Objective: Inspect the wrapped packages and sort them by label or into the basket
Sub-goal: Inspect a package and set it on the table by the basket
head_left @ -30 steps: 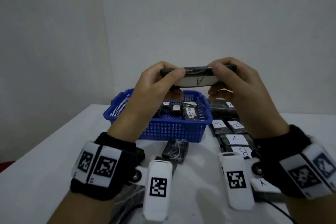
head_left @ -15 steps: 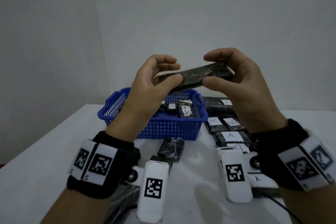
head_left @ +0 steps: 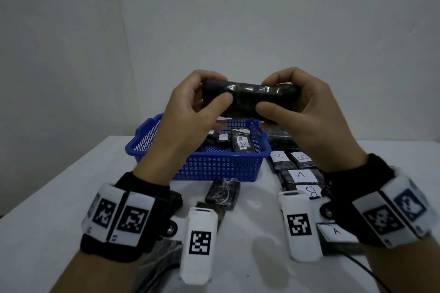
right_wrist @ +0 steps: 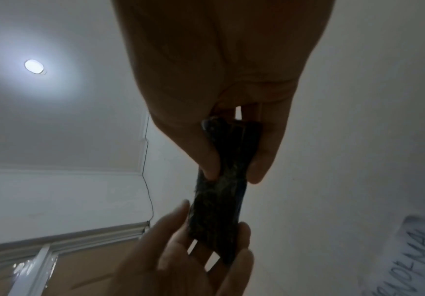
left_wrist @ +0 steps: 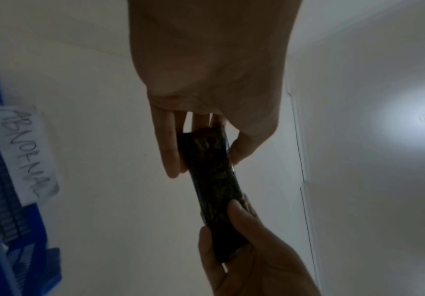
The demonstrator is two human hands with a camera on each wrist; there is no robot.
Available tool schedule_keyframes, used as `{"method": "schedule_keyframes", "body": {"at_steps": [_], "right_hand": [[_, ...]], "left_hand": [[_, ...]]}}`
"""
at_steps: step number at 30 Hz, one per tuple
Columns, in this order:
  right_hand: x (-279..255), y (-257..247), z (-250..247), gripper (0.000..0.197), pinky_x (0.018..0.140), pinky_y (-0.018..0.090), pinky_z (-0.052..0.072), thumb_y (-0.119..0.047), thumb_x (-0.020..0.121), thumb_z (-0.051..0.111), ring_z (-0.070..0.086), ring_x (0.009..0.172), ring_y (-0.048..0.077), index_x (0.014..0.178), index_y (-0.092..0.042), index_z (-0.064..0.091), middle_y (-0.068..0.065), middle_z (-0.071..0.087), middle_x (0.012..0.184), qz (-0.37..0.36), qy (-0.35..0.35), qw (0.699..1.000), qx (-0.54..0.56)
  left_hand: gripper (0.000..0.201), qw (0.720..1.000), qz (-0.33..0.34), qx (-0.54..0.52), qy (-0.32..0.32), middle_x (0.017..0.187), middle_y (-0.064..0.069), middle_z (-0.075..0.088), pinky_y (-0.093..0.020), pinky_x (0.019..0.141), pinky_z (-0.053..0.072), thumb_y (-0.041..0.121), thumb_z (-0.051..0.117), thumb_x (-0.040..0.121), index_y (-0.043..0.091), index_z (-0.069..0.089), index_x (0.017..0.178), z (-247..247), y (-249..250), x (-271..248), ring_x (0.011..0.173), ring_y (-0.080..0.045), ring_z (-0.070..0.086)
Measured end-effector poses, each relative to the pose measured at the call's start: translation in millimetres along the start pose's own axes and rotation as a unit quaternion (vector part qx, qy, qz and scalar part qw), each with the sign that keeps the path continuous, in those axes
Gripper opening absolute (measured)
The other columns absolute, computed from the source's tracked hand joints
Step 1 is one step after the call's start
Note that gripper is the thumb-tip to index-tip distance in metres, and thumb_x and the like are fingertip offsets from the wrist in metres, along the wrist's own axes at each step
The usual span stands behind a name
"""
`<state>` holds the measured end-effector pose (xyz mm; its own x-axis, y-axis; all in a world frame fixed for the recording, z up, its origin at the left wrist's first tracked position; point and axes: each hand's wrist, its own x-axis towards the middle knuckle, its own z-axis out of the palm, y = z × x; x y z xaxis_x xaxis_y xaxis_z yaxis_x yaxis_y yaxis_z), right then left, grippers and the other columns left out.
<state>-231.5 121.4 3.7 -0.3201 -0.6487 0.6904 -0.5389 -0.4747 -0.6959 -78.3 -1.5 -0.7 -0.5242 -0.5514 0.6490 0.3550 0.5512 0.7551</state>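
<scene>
I hold a dark wrapped package (head_left: 247, 98) level in the air above the blue basket (head_left: 214, 166). My left hand (head_left: 209, 100) pinches its left end between thumb and fingers. My right hand (head_left: 276, 100) pinches its right end the same way. Its plain dark side faces me and no label shows. The left wrist view shows the package (left_wrist: 213, 180) between my left fingers (left_wrist: 168, 148) and thumb; the right wrist view shows the package (right_wrist: 221, 190) in my right hand's pinch. Several wrapped packages lie inside the basket.
Right of the basket, packages with A and B labels (head_left: 301, 175) lie in rows on the white table (head_left: 47, 197). Two unlabelled dark packages (head_left: 222, 194) lie just in front of the basket. A paper reading ABNORMAL (left_wrist: 26, 152) hangs on the basket's side.
The package has been turned over in both hands: its white A label faced me a second ago, and now only the plain dark side shows. The hands stayed above the basket.
</scene>
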Motion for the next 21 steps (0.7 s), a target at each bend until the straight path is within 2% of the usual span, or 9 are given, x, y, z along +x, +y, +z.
{"method": "schedule_keyframes", "body": {"at_steps": [2,4,7,11,12,14,18,19,21], "right_hand": [[0.3,0.0,-1.2,0.022,0.071,0.035,0.063,0.003,0.087,0.073,0.069,0.083,0.015,0.102,-0.009,0.064,0.007,0.068,0.096,-0.026,0.000,0.999,-0.030],[0.2,0.0,-3.1,0.017,0.079,0.039,0.062,-0.005,0.088,0.073,0.070,0.088,0.019,0.103,-0.009,0.065,0.010,0.071,0.101,-0.042,-0.007,0.999,-0.033],[0.6,1.7,-4.7,0.015,0.083,0.039,0.062,-0.019,0.090,0.070,0.071,0.098,0.028,0.102,-0.011,0.067,0.017,0.070,0.106,0.003,-0.008,1.000,0.012],[1.8,6.5,-2.4,0.014,0.082,0.054,0.058,-0.019,0.086,0.074,0.068,0.086,0.042,0.090,-0.006,0.069,0.022,0.070,0.089,-0.023,0.028,0.999,-0.022],[1.8,6.5,-1.5,0.014,0.081,0.054,0.057,-0.017,0.087,0.074,0.067,0.084,0.042,0.090,-0.004,0.069,0.022,0.070,0.087,-0.032,0.033,0.998,-0.030],[1.6,5.5,-0.5,0.008,0.080,0.046,0.057,-0.009,0.087,0.073,0.068,0.086,0.039,0.088,-0.004,0.067,0.018,0.072,0.089,-0.041,0.034,0.998,-0.030],[0.8,1.4,-1.1,0.012,0.083,0.025,0.055,-0.005,0.079,0.072,0.072,0.099,0.019,0.087,-0.011,0.065,0.005,0.075,0.106,-0.040,0.019,0.999,0.005],[0.7,0.6,-1.4,0.015,0.083,0.024,0.054,-0.004,0.076,0.072,0.071,0.100,0.017,0.086,-0.013,0.064,0.004,0.074,0.110,-0.042,0.015,0.999,0.009],[0.0,1.1,-2.1,0.023,0.082,0.025,0.055,0.000,0.074,0.073,0.070,0.101,0.015,0.088,-0.017,0.064,0.002,0.070,0.117,-0.047,0.004,0.999,-0.009]], "left_hand": [[0.005,1.000,-0.015,0.003,-0.007,0.089,0.008,0.065,-0.038,0.068,0.062,0.019,0.060,0.098,0.015,0.063,0.098,0.7,1.0,-0.5,0.094,-0.016,0.071],[0.008,1.000,-0.023,-0.019,-0.007,0.085,0.009,0.066,-0.038,0.076,0.062,0.017,0.061,0.097,0.016,0.063,0.090,0.0,0.6,0.1,0.092,-0.015,0.072],[0.007,0.998,-0.024,-0.050,-0.019,0.089,0.002,0.068,-0.038,0.087,0.060,0.010,0.062,0.095,0.013,0.063,0.088,-2.4,0.7,0.9,0.095,-0.020,0.071],[0.010,0.999,-0.003,-0.035,-0.023,0.093,-0.011,0.067,-0.045,0.088,0.060,0.007,0.066,0.093,0.013,0.062,0.086,-2.7,-0.2,1.0,0.095,-0.029,0.071],[0.011,0.999,0.007,-0.026,-0.024,0.094,-0.013,0.068,-0.047,0.088,0.060,0.009,0.069,0.091,0.015,0.062,0.085,-2.3,0.7,0.6,0.096,-0.032,0.071],[0.008,0.999,0.026,-0.011,-0.027,0.100,-0.012,0.071,-0.048,0.091,0.058,0.017,0.070,0.085,0.019,0.063,0.084,-2.9,3.1,0.0,0.098,-0.034,0.069],[0.009,0.999,0.016,-0.002,-0.043,0.113,-0.005,0.069,-0.036,0.096,0.054,0.024,0.065,0.089,0.021,0.064,0.097,-4.7,6.4,0.2,0.107,-0.023,0.067],[0.013,0.999,-0.006,-0.020,-0.042,0.115,-0.008,0.067,-0.035,0.092,0.056,0.025,0.063,0.092,0.020,0.063,0.103,-4.6,5.7,0.9,0.106,-0.023,0.067],[0.019,0.996,-0.067,-0.058,-0.024,0.113,-0.010,0.067,-0.028,0.075,0.059,0.018,0.060,0.097,0.017,0.059,0.116,-3.3,2.7,2.3,0.093,-0.020,0.071]]}}
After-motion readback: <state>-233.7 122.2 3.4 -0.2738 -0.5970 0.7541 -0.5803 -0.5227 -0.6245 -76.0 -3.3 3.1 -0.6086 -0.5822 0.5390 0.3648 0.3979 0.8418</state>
